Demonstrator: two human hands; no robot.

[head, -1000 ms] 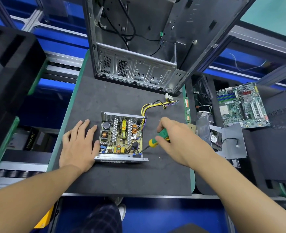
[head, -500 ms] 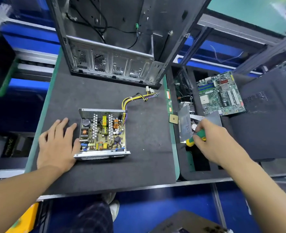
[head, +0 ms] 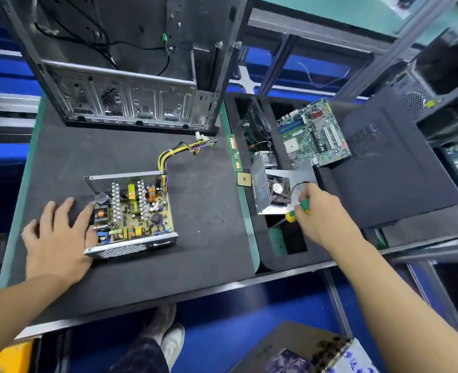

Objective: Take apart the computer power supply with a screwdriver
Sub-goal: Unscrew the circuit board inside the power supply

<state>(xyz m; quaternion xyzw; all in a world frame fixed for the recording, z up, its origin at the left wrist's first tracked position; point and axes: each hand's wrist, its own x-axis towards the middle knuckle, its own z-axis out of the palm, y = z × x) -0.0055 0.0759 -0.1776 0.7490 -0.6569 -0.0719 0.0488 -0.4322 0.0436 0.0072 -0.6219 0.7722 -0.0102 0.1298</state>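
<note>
The opened power supply (head: pixel 130 211) lies on the dark mat, its circuit board exposed and yellow wires (head: pixel 168 154) trailing back right. My left hand (head: pixel 58 235) rests flat on the mat, fingers straight against the unit's left side. My right hand (head: pixel 319 214) grips the green-and-yellow screwdriver (head: pixel 299 210) over the foam tray (head: pixel 276 254) to the right, next to the removed metal cover with fan (head: pixel 273 189).
An empty computer case (head: pixel 130 76) stands at the back of the mat. A green motherboard (head: pixel 312 133) lies on the right tray, with a dark case panel (head: pixel 389 162) beyond it. A small chip (head: pixel 244 179) sits on the mat's green edge.
My right hand has carried the screwdriver from the power supply's right side over to the foam tray on the right. The left hand stays against the unit.
</note>
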